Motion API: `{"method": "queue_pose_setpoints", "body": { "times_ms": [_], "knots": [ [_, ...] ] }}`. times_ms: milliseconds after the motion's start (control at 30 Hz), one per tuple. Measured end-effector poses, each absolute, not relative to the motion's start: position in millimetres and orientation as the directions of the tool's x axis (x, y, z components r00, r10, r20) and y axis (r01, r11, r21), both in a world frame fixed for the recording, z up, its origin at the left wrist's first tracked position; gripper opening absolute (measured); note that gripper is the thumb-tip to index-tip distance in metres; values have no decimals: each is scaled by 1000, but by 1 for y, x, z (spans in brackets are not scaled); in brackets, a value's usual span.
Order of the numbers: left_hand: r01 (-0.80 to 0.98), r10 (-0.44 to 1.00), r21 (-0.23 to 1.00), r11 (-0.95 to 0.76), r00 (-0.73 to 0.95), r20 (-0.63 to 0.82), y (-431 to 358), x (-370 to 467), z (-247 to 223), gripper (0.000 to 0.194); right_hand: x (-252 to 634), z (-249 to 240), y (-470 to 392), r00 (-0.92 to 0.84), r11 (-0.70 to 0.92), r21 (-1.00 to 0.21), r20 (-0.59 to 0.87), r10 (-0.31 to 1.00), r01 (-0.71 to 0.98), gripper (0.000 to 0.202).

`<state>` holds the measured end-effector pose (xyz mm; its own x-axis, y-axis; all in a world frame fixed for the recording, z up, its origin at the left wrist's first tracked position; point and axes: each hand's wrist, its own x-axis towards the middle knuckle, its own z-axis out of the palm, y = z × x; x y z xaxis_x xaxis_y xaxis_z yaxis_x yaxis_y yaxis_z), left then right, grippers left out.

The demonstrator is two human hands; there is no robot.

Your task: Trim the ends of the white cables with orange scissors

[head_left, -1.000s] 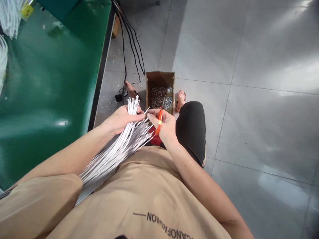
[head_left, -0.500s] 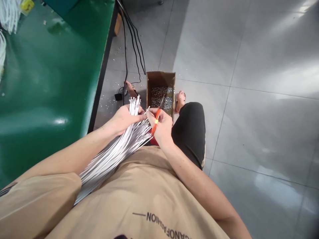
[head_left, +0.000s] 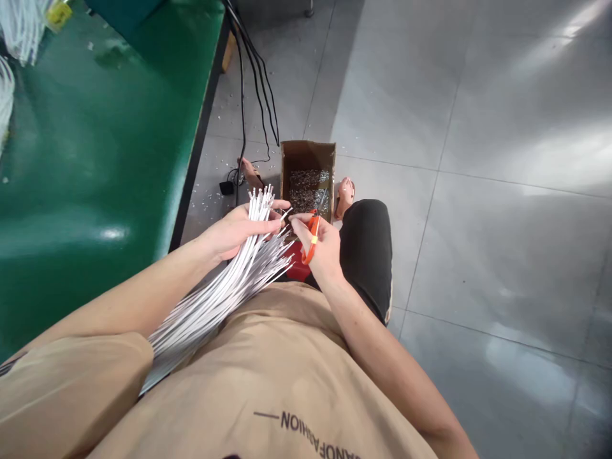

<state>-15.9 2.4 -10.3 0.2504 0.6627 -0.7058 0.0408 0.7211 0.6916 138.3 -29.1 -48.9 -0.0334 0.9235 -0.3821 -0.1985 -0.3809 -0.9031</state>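
A long bundle of thin white wires [head_left: 224, 280] lies along my left forearm and across my lap. My left hand [head_left: 234, 231] is closed round part of it, with the cut ends sticking up above the fingers and one wire end standing apart at the thumb. The rest of the ends fan out below, toward the right. My right hand [head_left: 325, 245] grips orange-handled scissors [head_left: 312, 241], their blades pointing up and away over the box. Its thumb and fingertips are close to the single wire end, with a small gap between.
Beyond my hands, a cardboard box [head_left: 308, 152] stands on the floor between my feet, holding small shiny clippings. A green table [head_left: 109, 140] is at the left, with more white wire bundles [head_left: 21, 32] on it. Black cables [head_left: 255, 70] hang beside its edge.
My right hand with the scissors has drawn back slightly to the right, away from the wire end. The fingers of my left hand have opened out a little beside the bundle.
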Motion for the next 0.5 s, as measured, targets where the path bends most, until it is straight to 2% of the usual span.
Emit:
{"method": "queue_pose_setpoints", "body": {
  "times_ms": [33,100,167,200,367,500],
  "knots": [
    [32,647,680,733,275,-711,3,-17,-10,51,142,-53,-31,-44,-368,-925,-365,930,-92,31],
    [9,641,679,734,324,-696,3,-19,-10,50,149,-64,-36,-37,-227,-941,-244,969,253,28],
    [-1,639,684,730,355,-682,3,-20,-10,48,153,-72,-40,-59,-44,-841,-90,994,540,23],
    [1,641,686,728,354,-681,4,-20,-10,47,154,-74,-40,-71,15,-781,-38,997,624,21],
    [21,638,678,735,317,-702,4,-19,-10,51,149,-74,-39,-124,110,-611,19,992,784,17],
    [30,645,681,731,296,-705,4,-18,-10,53,148,-73,-39,-139,134,-542,31,990,830,18]
  ]
}}
